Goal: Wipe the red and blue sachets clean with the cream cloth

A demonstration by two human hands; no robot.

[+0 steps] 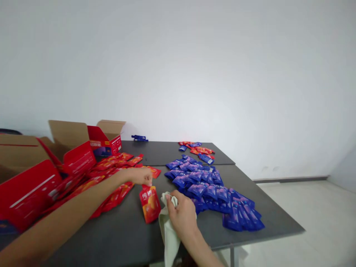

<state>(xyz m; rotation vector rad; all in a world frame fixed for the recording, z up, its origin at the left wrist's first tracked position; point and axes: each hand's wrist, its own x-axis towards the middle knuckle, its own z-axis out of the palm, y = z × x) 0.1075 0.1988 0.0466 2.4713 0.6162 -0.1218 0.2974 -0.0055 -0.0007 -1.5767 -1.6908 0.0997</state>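
While my left hand (142,176) pinches one red pouch (150,205), top end, my right hand (183,212), clamped on one cloth (168,231), should press lightly.

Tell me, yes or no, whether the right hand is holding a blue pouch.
No, the right hand grips a pale cloth, while the blue pouches lie on the table.

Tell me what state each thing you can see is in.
Left hand, closed on the held red pouch
Held red pouch, top up, printed face showing
Right hand, closed on the cloth
Cloth, bunched at the grip, hanging below
Red boxes, open, flaps raised
Red pouches, heaped, overlapping
Blue pouches, piled, overlapping
Far pouches, red and blue, loosely grouped
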